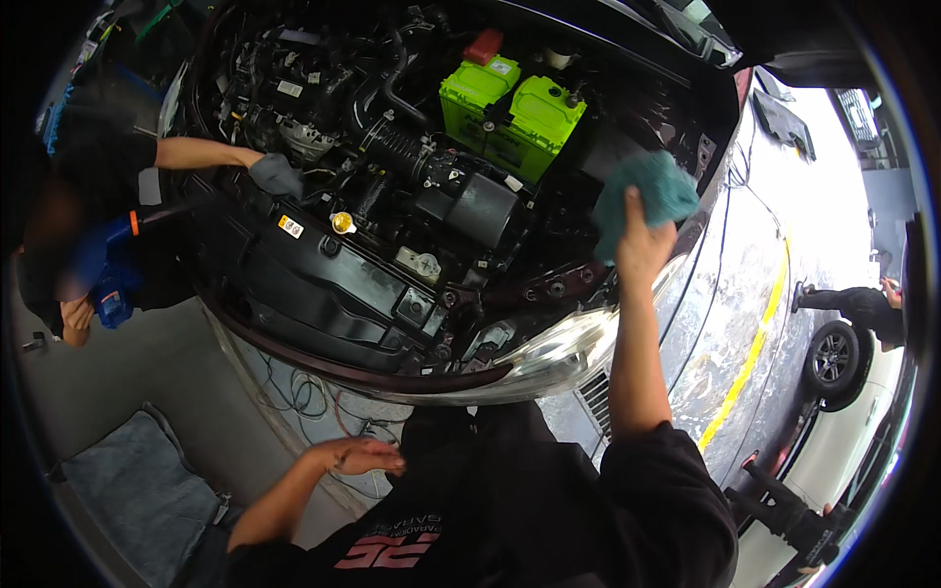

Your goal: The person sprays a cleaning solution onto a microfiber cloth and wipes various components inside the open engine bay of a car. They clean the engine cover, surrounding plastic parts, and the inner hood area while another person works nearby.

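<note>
My right hand (pixel 644 245) is closed on a teal microfiber cloth (pixel 659 184), raised over the right side of the engine bay near the fender. The thumb lies across the folded cloth; I cannot tell whether the cloth touches the car. Below it is the clear headlight (pixel 569 343). Low in front of my body, apart from the car, my left hand (pixel 363 456) holds nothing, its fingers stretched out. A bright green battery (pixel 517 118) with a red terminal cover (pixel 483 46) sits in the engine bay, beside the black air filter box (pixel 470 206).
At the left, a co-worker's hand in a grey cloth (pixel 276 176) reaches into the engine bay; their other hand holds a blue bottle (pixel 113 299). Hoses and cables (pixel 309 394) lie under the front bumper. A grey mat (pixel 142 480) is lower left. Other people and a white vehicle (pixel 843 431) are right.
</note>
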Demonstrator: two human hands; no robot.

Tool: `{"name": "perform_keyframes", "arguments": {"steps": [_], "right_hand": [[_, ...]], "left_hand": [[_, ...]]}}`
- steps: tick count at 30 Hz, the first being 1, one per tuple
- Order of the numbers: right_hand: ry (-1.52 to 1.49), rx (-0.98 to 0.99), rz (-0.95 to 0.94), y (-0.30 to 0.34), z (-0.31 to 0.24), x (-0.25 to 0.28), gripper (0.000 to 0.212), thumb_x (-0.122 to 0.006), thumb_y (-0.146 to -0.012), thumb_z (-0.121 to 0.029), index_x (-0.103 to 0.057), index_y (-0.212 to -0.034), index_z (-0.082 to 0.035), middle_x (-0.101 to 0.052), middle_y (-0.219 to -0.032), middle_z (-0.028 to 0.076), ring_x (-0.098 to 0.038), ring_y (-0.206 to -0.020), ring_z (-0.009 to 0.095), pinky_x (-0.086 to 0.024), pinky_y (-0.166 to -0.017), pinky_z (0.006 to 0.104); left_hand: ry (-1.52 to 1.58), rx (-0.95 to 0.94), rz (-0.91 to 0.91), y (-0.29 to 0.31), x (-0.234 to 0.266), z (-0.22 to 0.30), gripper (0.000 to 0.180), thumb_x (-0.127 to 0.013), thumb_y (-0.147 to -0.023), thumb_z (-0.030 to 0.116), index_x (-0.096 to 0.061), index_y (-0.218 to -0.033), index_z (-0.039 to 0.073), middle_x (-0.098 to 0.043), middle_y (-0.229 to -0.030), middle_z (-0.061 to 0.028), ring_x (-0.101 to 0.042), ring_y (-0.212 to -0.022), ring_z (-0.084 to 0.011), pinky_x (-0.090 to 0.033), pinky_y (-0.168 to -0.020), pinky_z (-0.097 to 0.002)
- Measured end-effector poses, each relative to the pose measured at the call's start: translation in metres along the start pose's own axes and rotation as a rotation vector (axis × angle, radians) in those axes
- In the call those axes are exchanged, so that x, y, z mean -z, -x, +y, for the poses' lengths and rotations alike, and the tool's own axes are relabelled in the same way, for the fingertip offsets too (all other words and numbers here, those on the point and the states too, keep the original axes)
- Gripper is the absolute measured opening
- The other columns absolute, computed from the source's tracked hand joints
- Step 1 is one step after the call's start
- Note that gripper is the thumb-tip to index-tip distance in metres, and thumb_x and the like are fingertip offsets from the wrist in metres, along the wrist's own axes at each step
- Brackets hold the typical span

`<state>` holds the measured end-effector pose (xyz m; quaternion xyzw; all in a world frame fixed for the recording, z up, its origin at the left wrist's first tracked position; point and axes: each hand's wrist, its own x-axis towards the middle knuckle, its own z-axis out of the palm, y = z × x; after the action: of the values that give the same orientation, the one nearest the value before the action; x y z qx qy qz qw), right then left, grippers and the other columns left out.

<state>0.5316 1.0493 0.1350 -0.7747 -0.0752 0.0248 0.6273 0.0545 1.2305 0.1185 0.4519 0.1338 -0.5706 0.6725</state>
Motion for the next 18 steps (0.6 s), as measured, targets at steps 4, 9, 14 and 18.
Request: {"name": "perform_keyframes", "arguments": {"steps": [4,9,14,18], "right_hand": [[0.698,0.579,-0.246,-0.048,0.058,-0.08,0.034,-0.065,-0.088,-0.018,-0.063,-0.119,-0.003,-0.062,-0.121,0.024,-0.057,-0.117,0.041,-0.039,-0.108,0.0493],[0.734,0.203,-0.419,-0.121,0.021,-0.149,0.031,-0.062,-0.089,-0.019,-0.063,-0.118,-0.007,-0.065,-0.119,0.022,-0.059,-0.113,0.044,-0.046,-0.103,0.0482],[0.597,0.437,-0.43,-0.081,0.057,-0.083,0.032,-0.061,-0.089,-0.017,-0.063,-0.12,-0.009,-0.062,-0.124,0.024,-0.057,-0.114,0.047,-0.048,-0.096,0.0492],[0.701,0.507,-0.492,-0.103,0.046,-0.108,0.037,-0.058,-0.089,-0.013,-0.061,-0.126,-0.01,-0.066,-0.118,0.022,-0.061,-0.108,0.045,-0.05,-0.095,0.0472]], "left_hand": [[0.06,0.226,0.177,-0.015,-0.003,-0.132,0.054,-0.044,-0.105,0.046,-0.055,-0.137,0.004,-0.065,-0.126,-0.011,-0.061,-0.11,-0.0141,-0.047,-0.097,-0.0308],[0.151,0.586,0.214,-0.058,-0.008,-0.203,0.07,-0.043,-0.099,0.061,-0.05,-0.145,0.009,-0.063,-0.132,-0.0144,-0.061,-0.111,-0.0177,-0.048,-0.096,-0.0368],[-0.044,-0.003,0.224,-0.006,0.053,0.007,0.056,-0.055,-0.098,0.055,-0.065,-0.129,0.01,-0.068,-0.125,-0.0072,-0.061,-0.118,-0.0198,-0.049,-0.099,-0.0348],[-0.04,-0.765,0.493,0.026,0.114,0.159,0.037,-0.065,-0.094,0.027,-0.067,-0.12,0.001,-0.069,-0.115,-0.0086,-0.064,-0.097,-0.0158,-0.053,-0.084,-0.0337]]}}
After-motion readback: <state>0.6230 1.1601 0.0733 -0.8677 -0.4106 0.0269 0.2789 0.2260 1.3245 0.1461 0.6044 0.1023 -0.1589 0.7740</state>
